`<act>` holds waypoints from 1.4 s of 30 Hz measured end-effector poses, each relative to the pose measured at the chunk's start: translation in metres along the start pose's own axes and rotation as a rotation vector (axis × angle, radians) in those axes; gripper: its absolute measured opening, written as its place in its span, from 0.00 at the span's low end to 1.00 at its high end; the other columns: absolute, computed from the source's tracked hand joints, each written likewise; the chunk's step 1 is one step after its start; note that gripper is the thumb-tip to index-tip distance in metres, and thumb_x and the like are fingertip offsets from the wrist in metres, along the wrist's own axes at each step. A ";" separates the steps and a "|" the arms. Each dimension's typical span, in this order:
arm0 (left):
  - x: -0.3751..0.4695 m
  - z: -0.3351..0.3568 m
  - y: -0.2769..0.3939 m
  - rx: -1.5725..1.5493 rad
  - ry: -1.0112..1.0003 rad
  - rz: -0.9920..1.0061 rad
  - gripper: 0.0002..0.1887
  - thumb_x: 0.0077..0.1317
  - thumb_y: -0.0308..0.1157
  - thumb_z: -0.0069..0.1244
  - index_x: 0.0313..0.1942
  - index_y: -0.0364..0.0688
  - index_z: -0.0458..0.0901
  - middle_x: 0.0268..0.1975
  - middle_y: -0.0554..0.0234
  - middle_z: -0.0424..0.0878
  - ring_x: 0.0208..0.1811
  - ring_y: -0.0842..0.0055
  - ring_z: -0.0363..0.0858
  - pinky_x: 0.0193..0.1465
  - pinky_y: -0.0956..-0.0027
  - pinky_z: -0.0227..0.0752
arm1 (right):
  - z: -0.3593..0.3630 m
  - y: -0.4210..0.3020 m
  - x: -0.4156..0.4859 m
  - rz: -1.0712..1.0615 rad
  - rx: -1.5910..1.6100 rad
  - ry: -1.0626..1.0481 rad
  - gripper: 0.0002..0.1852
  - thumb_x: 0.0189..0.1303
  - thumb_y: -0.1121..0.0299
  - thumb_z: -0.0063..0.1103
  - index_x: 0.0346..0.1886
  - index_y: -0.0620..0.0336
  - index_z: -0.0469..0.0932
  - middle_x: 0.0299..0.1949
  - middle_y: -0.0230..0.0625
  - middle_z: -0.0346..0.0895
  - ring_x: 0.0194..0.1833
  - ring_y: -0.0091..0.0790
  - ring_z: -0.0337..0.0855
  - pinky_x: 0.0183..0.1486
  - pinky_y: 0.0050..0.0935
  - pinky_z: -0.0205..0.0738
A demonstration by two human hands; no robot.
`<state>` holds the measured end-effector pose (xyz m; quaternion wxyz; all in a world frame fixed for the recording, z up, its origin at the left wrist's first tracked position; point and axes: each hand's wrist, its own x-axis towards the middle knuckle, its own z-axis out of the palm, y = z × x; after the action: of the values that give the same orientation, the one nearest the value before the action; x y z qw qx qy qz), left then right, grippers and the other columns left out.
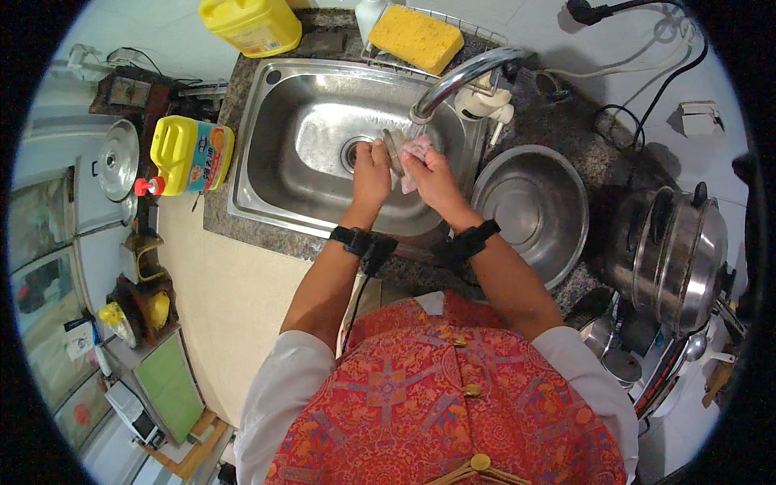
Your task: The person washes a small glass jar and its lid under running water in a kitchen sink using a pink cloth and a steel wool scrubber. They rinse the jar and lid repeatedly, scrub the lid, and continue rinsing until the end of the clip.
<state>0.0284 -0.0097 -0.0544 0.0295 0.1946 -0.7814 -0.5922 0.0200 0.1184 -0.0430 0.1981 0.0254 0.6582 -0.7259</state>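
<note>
Both hands are over a stainless steel sink (285, 194), close under the spout of a chrome faucet (445, 85). Water runs from the faucet's mouth. My left hand (371, 173) grips a clear, thin-rimmed dish or bowl (394, 150), seen almost edge-on, so its exact kind is unclear. In my right hand (433, 179) is a crumpled pink cloth (415, 148), pressed against the dish's right side under the stream. The sink drain (350, 154) shows just left of my left hand, partly covered by it.
Right of the sink sits a metal basin (521, 200), with a steel steamer pot (679, 260) beyond. A yellow sponge (415, 37) rests on a wire rack (479, 33) behind. Yellow jugs stand at the back (251, 27) and left (188, 154). A black cable (652, 109) hangs right.
</note>
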 end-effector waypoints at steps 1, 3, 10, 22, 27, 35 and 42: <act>-0.002 0.003 0.000 0.063 0.033 0.009 0.14 0.70 0.40 0.37 0.37 0.37 0.69 0.31 0.41 0.78 0.34 0.44 0.76 0.37 0.49 0.67 | 0.000 0.003 0.000 0.001 0.030 0.029 0.09 0.66 0.66 0.51 0.41 0.62 0.74 0.27 0.33 0.76 0.25 0.27 0.77 0.30 0.25 0.71; -0.010 0.011 0.001 0.190 0.098 0.035 0.13 0.70 0.39 0.37 0.36 0.37 0.68 0.30 0.40 0.78 0.34 0.43 0.75 0.37 0.48 0.67 | -0.001 0.009 0.008 -0.024 -0.247 0.171 0.11 0.67 0.63 0.49 0.38 0.61 0.75 0.25 0.34 0.76 0.25 0.30 0.77 0.30 0.27 0.71; -0.009 0.004 0.008 0.434 0.057 0.095 0.14 0.70 0.42 0.35 0.37 0.40 0.68 0.32 0.42 0.80 0.36 0.42 0.76 0.37 0.47 0.68 | -0.015 0.016 0.013 0.279 0.222 0.162 0.17 0.69 0.57 0.45 0.36 0.60 0.77 0.19 0.33 0.74 0.26 0.31 0.79 0.29 0.27 0.72; -0.005 -0.013 0.013 0.567 0.018 0.251 0.10 0.67 0.39 0.40 0.35 0.42 0.67 0.22 0.45 0.78 0.26 0.47 0.77 0.29 0.46 0.67 | -0.023 0.003 0.014 -0.070 -0.366 -0.030 0.13 0.65 0.65 0.53 0.35 0.67 0.76 0.22 0.33 0.77 0.23 0.30 0.79 0.25 0.30 0.68; -0.004 -0.013 0.015 0.614 -0.013 0.229 0.11 0.68 0.40 0.38 0.37 0.42 0.67 0.23 0.44 0.79 0.26 0.45 0.77 0.29 0.46 0.68 | -0.011 0.007 0.013 -0.141 -0.667 0.220 0.15 0.61 0.63 0.55 0.38 0.69 0.77 0.27 0.49 0.77 0.28 0.43 0.80 0.32 0.36 0.71; -0.007 -0.013 0.016 0.614 -0.077 0.323 0.09 0.66 0.39 0.40 0.36 0.43 0.70 0.22 0.47 0.79 0.25 0.50 0.78 0.28 0.49 0.69 | -0.011 0.027 0.026 0.113 -0.098 0.219 0.19 0.66 0.56 0.48 0.34 0.64 0.77 0.26 0.40 0.78 0.27 0.32 0.76 0.33 0.31 0.71; 0.004 -0.030 0.013 0.583 -0.081 0.540 0.07 0.64 0.36 0.43 0.34 0.43 0.71 0.24 0.49 0.79 0.26 0.53 0.79 0.28 0.53 0.70 | -0.027 -0.003 -0.001 0.210 0.193 -0.054 0.17 0.69 0.55 0.48 0.39 0.59 0.78 0.32 0.25 0.76 0.32 0.18 0.74 0.34 0.21 0.69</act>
<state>0.0295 -0.0357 -0.0337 0.0968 -0.0410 -0.9402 -0.3239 0.0135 0.1448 -0.0432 0.2872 0.0938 0.5737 -0.7613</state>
